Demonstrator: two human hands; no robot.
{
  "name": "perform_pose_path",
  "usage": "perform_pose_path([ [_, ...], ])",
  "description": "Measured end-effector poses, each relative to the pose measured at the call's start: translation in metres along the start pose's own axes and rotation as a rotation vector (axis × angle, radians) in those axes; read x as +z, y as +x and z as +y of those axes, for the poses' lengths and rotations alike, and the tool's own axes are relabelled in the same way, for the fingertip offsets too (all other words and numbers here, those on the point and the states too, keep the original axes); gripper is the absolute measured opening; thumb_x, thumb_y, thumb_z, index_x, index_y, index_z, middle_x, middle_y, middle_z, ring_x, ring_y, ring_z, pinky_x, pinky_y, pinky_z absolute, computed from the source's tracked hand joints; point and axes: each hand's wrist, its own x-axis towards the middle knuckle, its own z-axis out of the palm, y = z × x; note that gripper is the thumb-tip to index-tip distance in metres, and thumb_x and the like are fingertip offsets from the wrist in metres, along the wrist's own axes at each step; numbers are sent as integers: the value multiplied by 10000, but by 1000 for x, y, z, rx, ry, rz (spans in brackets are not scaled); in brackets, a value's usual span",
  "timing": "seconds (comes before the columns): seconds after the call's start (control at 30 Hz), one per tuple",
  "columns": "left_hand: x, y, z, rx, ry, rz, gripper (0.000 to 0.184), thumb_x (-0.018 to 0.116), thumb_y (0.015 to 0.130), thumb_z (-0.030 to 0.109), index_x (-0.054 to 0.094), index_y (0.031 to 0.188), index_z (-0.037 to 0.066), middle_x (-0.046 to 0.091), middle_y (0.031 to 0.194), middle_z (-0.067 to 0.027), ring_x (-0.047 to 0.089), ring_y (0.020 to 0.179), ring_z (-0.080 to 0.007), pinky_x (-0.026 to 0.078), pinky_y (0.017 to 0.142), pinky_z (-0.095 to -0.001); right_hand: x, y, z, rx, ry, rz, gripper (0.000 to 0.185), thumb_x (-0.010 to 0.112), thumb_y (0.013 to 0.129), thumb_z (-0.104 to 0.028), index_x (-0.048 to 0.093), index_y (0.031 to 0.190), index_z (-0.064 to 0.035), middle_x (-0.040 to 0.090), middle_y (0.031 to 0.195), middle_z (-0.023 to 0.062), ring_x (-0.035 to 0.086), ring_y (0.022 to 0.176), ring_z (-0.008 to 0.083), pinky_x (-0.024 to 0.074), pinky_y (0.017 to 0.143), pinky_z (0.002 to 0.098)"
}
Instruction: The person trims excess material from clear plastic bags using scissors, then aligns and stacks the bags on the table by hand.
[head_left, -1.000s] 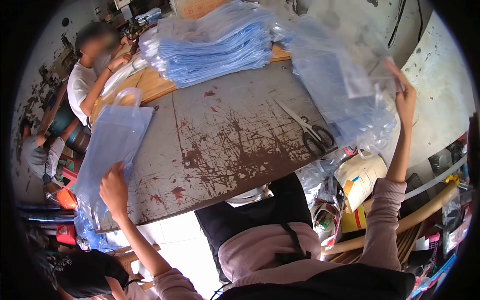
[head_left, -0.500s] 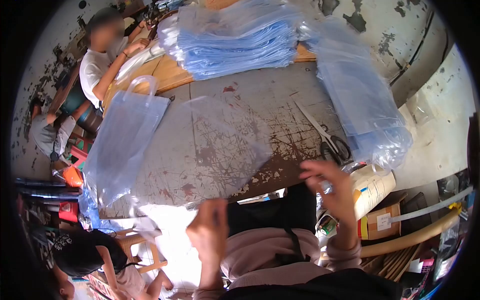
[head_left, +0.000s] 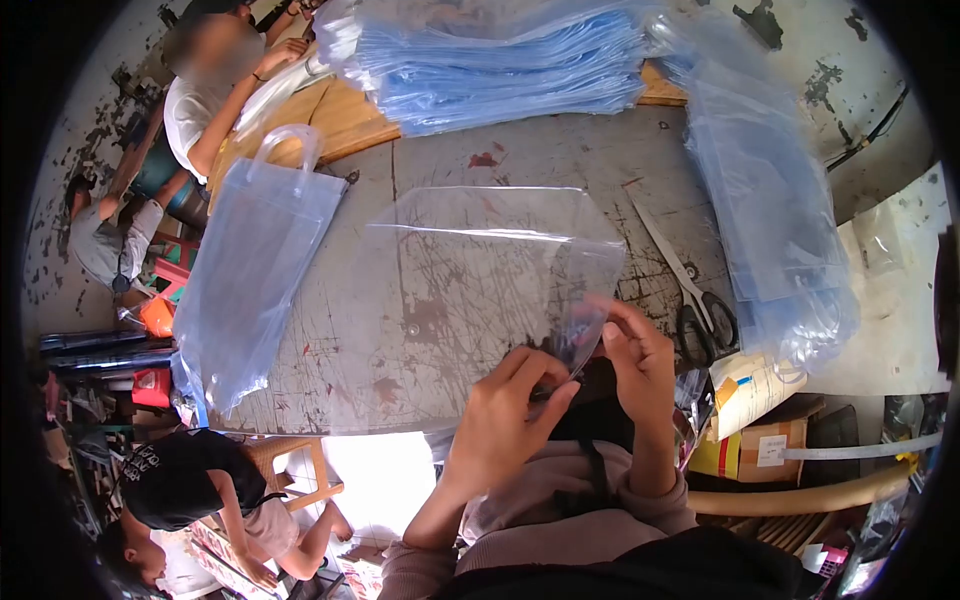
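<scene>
Two hands pinch a clear plastic piece (head_left: 520, 235) at the near side of a worn table (head_left: 350, 370)

The plastic lies across the middle of the scratched tabletop, its far part spread flat and catching light along a fold, its near right corner gathered up at the table's edge. The left hand (head_left: 515, 410) grips that corner between thumb and curled fingers. The right hand (head_left: 640, 360), just beside it, nips the same piece a little farther up between thumb and forefinger. Whether the piece is one layer or two cannot be told.

To the right, black-handled scissors (head_left: 688, 275) lie with their blades pointing far and left, near a pile of bluish bags (head_left: 770, 190) along the table's right side. At the far side sits a thick stack of bluish plastic (head_left: 510, 75), in front of which a strip of wooden board (head_left: 345, 105) shows. On the left, well apart from the hands, a bag with a looped handle (head_left: 260, 260) lies with its handle toward the far side.

Beyond it, at far left, is a person in a white shirt (head_left: 200, 120); at near left, a person in a black top (head_left: 190, 480) bends forward.
</scene>
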Motion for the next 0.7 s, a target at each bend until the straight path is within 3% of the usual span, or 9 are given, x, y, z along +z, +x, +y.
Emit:
perform_pose_path([
  [0.07, -5, 9, -9, -142, -280, -169, 116, 629, 858, 58, 568, 929, -11, 589, 858, -77, 634, 759, -152, 525, 663, -272, -2, 4, 4, -33, 95, -61, 332, 505, 910, 8, 493, 1235, 77, 587, 1115, 138, 564, 995, 135, 497, 838, 278],
  [0.17, 1, 14, -34, -99, -566, -209, 109, 619, 858, 73, 578, 927, -2, 585, 830, -48, 590, 776, -115, 466, 616, -250, 5, 5, -7, -19, 187, -158, 420, 526, 884, 52, 436, 1294, 77, 518, 1232, 159, 521, 1092, 159, 453, 942, 311],
  [0.3, -17, 28, -31, -270, -876, -253, 59, 573, 890, 39, 556, 917, -11, 548, 874, -36, 547, 805, -99, 440, 700, -245, 16, 9, -6, -14, 294, -151, 479, 535, 862, 87, 408, 1324, 70, 470, 1297, 166, 512, 1122, 180, 438, 973, 325],
  [0.4, -14, 36, -31, -267, -1022, -182, 45, 549, 901, 23, 553, 936, -5, 539, 913, -41, 539, 847, -100, 440, 689, -244, 20, 16, -10, 35, 254, -201, 510, 541, 862, 76, 376, 1344, 75, 445, 1330, 173, 494, 1160, 192, 423, 992, 339],
  [0.6, 0, 37, -31, -229, -1005, -85, 75, 529, 917, 24, 546, 969, -27, 562, 984, -69, 560, 939, -130, 501, 817, -273, 16, 20, -5, 133, 354, -209, 513, 537, 872, 51, 351, 1348, 101, 442, 1333, 189, 471, 1199, 205, 424, 990, 349],
  [0.7, 0, 36, -29, -234, -965, -51, 85, 509, 925, 15, 539, 983, -39, 571, 991, -86, 564, 957, -143, 512, 840, -290, 20, 17, 1, 15, 395, -187, 503, 522, 886, 30, 347, 1354, 96, 463, 1317, 205, 497, 1178, 220, 432, 981, 349],
])
